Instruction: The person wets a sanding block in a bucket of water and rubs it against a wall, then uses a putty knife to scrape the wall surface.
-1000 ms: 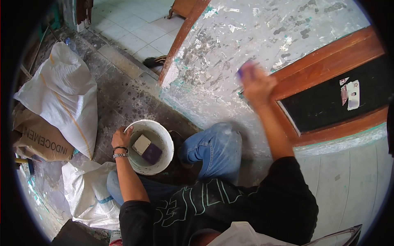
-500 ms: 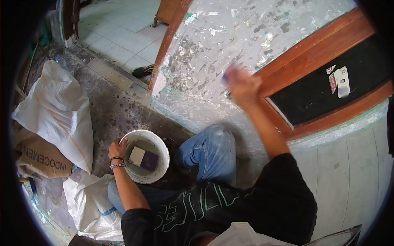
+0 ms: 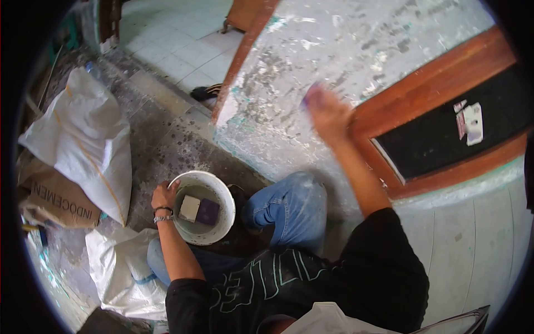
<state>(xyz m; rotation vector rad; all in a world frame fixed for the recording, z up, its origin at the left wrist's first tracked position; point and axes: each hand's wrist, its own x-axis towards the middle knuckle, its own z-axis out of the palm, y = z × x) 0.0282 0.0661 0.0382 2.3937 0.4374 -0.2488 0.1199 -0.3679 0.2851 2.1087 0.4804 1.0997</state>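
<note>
My left hand [image 3: 165, 196] is closed over the left rim of a white bucket [image 3: 227, 195]. A pale block [image 3: 189, 208] and a dark purple block [image 3: 208, 212] lie side by side inside the bucket. My right hand [image 3: 332, 116] is raised at the patchy grey wall [image 3: 278, 92], its fingers wrapped round a small purple block [image 3: 312, 96]. Motion blurs that hand and the block, and the fingers cover most of the block. The wall shows flaked paint and dark damp-looking spots around it.
A brown wooden frame [image 3: 378, 125] with a dark panel [image 3: 434, 139] borders the wall on the right. White woven sacks [image 3: 92, 139] and a brown paper bag [image 3: 61, 203] lie at left. Beyond the doorway is a tiled floor [image 3: 172, 44]. My jeans-clad knee [image 3: 297, 200] is beside the bucket.
The whole view has shifted slightly, moving the bucket and sacks a little right. My right hand stays at the wall, blurred in both frames; my left hand keeps its hold on the rim.
</note>
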